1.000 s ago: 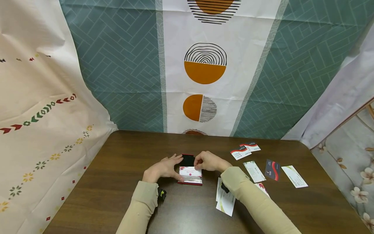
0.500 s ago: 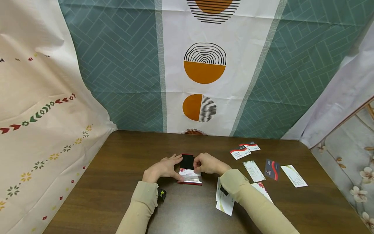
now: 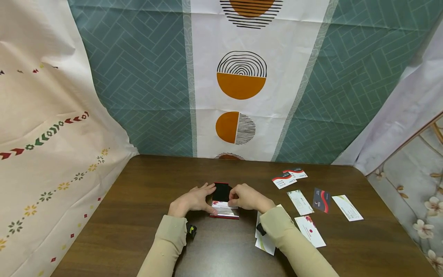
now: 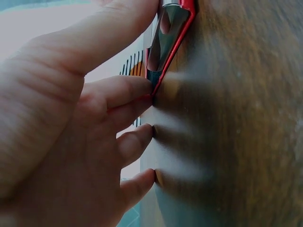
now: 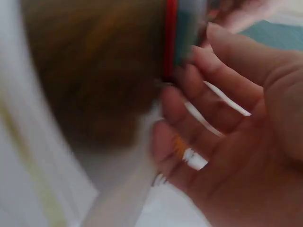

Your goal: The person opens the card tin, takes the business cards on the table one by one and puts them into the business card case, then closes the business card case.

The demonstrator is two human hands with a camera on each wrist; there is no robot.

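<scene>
A red-edged business card case [image 3: 221,190] lies unfolded on the table, its black inner side away from me and a shiny silver flap [image 3: 225,212] near me. A white business card [image 3: 219,204] with red flowers sits partly under that flap. My left hand [image 3: 193,199] steadies the case from the left, thumb on the flap; its other fingers are spread, several tips resting on the table in the left wrist view. At the card's right upper corner, my right hand [image 3: 250,197] pinches with curled fingers. In the blurred right wrist view only the case's red edge [image 5: 170,42] shows, beside the fingertips.
On the right, a white card with red flowers [image 3: 310,231], a green-leafed card [image 3: 300,202], a dark card [image 3: 321,200] and a yellow-green card [image 3: 347,208] lie flat. Red-black cards [image 3: 284,181] overlap behind; more cards [image 3: 265,244] lie under the right forearm.
The card has slid a little towards me, deeper under the flap, with the right fingers following. My right forearm has shifted left, uncovering more of a flowered card. The left hand stays in place.
</scene>
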